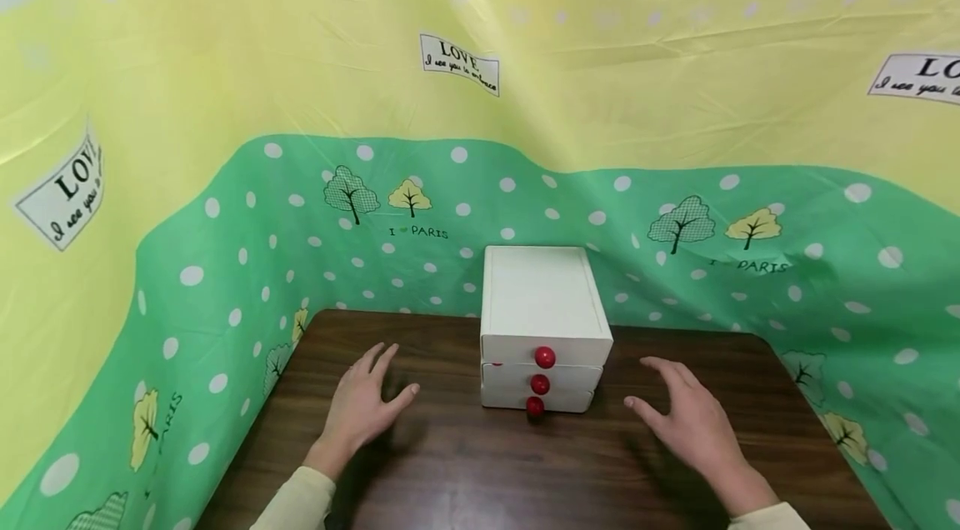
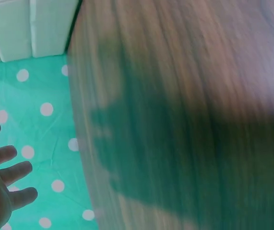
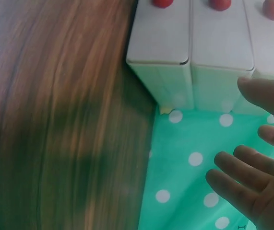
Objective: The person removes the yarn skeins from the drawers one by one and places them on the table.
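The table (image 1: pixel 465 472) carries the box (image 1: pixel 540 292) near its back edge, between the hands. The left hand (image 1: pixel 360 403) and right hand (image 1: pixel 699 426) are spread wide, holding nothing, apart from it. A red knob (image 1: pixel 544 357) would probably pull best straight, lightly pinched, the other hand bracing against sliding

A booth-like place is shown: a brown, round-cornered, wood-grained tabletop (image 1: pixel 465 472) is enclosed at its far, left and right edges by printed yellow, green and white fabric (image 1: pixel 285 72); the wider room is hidden.
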Motion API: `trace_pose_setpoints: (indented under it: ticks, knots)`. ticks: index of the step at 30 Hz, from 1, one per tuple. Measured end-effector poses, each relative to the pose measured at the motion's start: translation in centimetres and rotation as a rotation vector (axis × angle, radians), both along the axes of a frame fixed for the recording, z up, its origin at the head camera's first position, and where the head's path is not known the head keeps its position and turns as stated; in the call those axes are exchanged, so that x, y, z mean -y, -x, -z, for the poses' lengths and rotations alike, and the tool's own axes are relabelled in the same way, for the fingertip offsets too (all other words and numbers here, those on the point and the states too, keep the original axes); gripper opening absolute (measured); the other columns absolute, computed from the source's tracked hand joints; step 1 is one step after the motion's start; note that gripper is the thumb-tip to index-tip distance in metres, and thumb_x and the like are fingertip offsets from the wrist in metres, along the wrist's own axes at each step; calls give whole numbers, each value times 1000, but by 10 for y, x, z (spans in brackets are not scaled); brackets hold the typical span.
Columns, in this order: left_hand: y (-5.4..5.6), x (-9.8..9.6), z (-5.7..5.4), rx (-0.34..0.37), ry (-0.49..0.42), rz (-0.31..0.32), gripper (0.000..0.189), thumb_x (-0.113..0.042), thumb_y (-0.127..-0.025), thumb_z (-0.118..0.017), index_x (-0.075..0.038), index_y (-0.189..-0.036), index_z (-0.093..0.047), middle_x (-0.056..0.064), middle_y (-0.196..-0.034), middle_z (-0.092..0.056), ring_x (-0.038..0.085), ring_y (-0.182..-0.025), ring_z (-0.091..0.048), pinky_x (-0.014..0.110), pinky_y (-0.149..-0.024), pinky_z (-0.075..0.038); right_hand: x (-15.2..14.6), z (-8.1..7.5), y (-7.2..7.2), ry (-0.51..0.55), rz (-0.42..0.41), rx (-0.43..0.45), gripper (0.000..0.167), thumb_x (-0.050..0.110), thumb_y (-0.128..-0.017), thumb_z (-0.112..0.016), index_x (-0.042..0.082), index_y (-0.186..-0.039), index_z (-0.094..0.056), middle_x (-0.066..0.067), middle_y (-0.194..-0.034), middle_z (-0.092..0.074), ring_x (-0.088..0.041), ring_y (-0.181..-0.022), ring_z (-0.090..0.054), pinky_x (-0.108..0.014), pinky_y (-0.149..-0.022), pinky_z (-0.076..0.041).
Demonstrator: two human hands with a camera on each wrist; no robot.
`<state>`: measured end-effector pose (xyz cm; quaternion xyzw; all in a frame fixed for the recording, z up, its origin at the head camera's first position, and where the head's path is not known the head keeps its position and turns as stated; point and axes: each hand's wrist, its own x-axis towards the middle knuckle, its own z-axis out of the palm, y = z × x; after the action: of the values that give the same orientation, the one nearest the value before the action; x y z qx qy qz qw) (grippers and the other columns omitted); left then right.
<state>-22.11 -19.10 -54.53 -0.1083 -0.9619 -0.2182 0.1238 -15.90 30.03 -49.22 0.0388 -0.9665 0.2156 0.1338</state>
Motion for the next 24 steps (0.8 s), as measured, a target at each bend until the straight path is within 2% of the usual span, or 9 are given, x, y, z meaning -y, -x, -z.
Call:
trace_pose_setpoints:
  ticks: [3, 8, 12, 18, 24]
  knots:
    - [0, -7, -1, 8, -49, 7, 82, -72, -92, -57, -23, -157, -43, 12, -156, -46, 40, -138, -49, 64, -109, -42, 5, -3, -1, 14, 10, -40, 58, 41, -88, -81, 11, -134, -60, -16, -128, -64, -40, -106, -67, -59, -78, -55]
    - [1, -18, 0, 34, -121, 19, 78, -70, -94, -57, -25, -157, -43, 10, -156, -46, 38, -139, -49, 64, -108, -44, 15, -5, -3, 50, 0, -84, 38, 27, -87, -83, 14, -119, -68, -10, -113, -73, -28, -90, -72, -50, -72, -59]
    - [1, -25, -4, 53, -179, 20, 75, -68, -95, -57, -27, -157, -43, 8, -155, -47, 37, -138, -50, 63, -105, -46, 22, -5, -5, 85, -11, -111, 37, 24, -86, -84, 17, -118, -68, -9, -108, -75, -21, -81, -74, -43, -68, -61]
    - [5, -34, -9, 70, -235, 24, 72, -67, -97, -55, -31, -157, -42, 7, -155, -47, 38, -133, -55, 64, -102, -49, 31, -8, -5, 112, -53, -179, 40, 23, -84, -87, 21, -119, -67, -5, -104, -77, -14, -78, -74, -36, -66, -61]
    - [10, -43, -18, 80, -297, 23, 67, -64, -98, -55, -32, -156, -43, 5, -153, -50, 37, -133, -55, 63, -105, -47, 45, -14, -2, 180, -90, -149, 40, 27, -85, -85, 21, -120, -67, -3, -104, -76, -7, -77, -71, -30, -64, -60]
